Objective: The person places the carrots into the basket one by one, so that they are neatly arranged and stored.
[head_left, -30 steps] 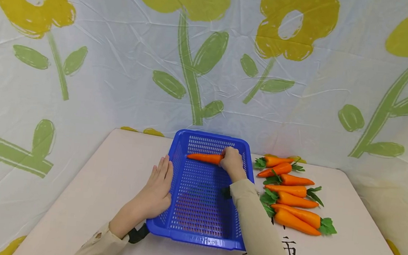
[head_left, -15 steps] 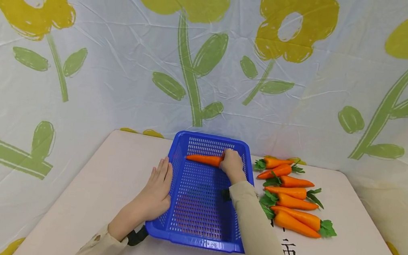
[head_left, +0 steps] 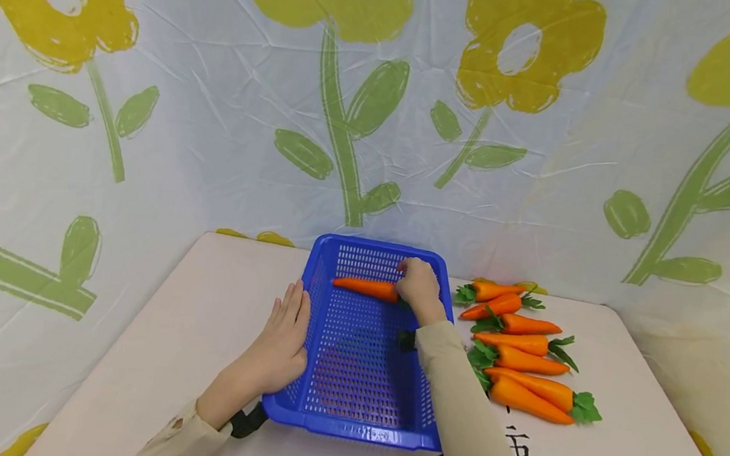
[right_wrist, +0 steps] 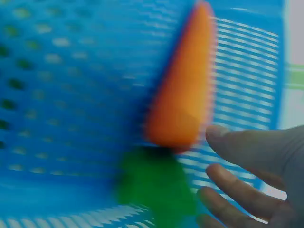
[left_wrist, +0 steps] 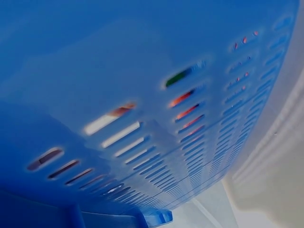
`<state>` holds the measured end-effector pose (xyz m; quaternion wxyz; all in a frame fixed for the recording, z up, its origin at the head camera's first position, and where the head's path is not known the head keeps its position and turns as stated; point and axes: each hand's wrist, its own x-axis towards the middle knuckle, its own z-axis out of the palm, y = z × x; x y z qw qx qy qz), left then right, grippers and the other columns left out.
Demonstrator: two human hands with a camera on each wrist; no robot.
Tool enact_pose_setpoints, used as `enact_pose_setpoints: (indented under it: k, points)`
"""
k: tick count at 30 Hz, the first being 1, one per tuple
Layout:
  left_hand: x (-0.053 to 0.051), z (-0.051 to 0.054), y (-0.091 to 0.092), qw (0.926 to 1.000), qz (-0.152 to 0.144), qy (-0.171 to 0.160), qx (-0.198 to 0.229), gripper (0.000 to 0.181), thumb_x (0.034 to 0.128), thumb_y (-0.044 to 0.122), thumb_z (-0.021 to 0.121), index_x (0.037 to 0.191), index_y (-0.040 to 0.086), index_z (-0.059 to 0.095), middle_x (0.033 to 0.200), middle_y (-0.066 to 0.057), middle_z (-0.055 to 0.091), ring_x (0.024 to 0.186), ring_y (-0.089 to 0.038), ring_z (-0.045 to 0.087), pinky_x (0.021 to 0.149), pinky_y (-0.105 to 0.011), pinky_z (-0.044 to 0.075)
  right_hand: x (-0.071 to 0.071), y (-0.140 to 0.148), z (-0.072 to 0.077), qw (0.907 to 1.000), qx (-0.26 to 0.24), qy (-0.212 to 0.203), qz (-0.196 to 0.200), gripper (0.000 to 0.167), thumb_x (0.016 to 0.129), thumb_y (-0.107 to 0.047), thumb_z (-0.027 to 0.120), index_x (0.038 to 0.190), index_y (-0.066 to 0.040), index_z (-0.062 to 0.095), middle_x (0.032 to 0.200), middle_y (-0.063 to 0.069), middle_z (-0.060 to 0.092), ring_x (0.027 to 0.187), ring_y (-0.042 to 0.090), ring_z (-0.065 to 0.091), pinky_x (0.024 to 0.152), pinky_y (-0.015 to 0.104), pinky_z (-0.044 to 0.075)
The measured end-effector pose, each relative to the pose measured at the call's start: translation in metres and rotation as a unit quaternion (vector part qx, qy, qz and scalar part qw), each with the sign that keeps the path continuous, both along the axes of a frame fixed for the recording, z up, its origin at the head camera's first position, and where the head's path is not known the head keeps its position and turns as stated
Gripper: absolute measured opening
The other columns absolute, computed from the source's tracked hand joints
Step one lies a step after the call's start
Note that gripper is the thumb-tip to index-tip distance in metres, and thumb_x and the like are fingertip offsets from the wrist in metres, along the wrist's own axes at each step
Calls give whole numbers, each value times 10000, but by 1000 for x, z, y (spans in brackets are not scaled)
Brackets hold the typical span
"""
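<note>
Inside a blue slotted plastic basket point(head_left: 360, 432), one orange carrot point(head_left: 363, 287) lies across the far end with its tip to the left. In the right wrist view, its green leaves point(right_wrist: 154, 187) show at the thick end. My right hand point(head_left: 421, 285) is just beside that thick end. Its thumb and fingers are spread apart there, with nothing between them. Against the outer left side of the basket, my left hand point(head_left: 281, 344) rests with straight fingers. The left wrist view is filled by the slotted basket wall point(left_wrist: 95, 71), and no fingers show there.
Several more carrots point(head_left: 527, 341) with green leaves lie in a column on the pale table point(head_left: 221, 302), right of the basket. Black written characters point(head_left: 517, 448) are partly visible below them. A flower-printed cloth point(head_left: 217, 128) hangs behind the table.
My right hand has let go of the carrot and lifted slightly up from it. The carrot stays at the far end of the basket. My left hand keeps its place.
</note>
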<state>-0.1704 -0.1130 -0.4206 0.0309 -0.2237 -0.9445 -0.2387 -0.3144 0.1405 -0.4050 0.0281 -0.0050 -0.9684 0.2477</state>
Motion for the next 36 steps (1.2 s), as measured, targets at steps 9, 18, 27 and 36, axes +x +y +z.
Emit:
enact_pose_setpoints:
  k: [9,18,27,36]
  points:
    - [-1,-1,0,10000,1,28,-2,760,868,24,429,1522,-143,79,1615,-281,-62,1491,-379,-96,1174,-585,51,7,9,41,9947,-934,140,406,376,815,-72,763,1171,18,685,1136,217,685,1059,375,626,913,479,506]
    - [-1,-1,1,10000,26,70,4,749,873,24,418,1521,-144,84,1615,-282,-59,1492,-386,-82,1174,-586,58,32,19,79,9854,-1519,199,741,379,870,-79,720,1220,49,649,1202,256,644,1105,396,595,932,494,501]
    - [0,0,0,10000,-29,85,-9,756,867,30,423,1517,-151,84,1613,-284,-66,1490,-392,-83,1170,-596,63,66,43,105,9791,-1766,620,795,377,904,-108,692,1253,24,639,1212,240,635,1161,399,546,1030,521,412]
    - [0,-1,0,10000,-8,81,8,768,867,23,417,1523,-137,52,1613,-286,-66,1489,-386,-92,1171,-594,54,109,76,115,9705,-1949,1293,585,374,928,-191,692,1255,-15,647,1245,200,625,1183,372,536,1058,545,383]
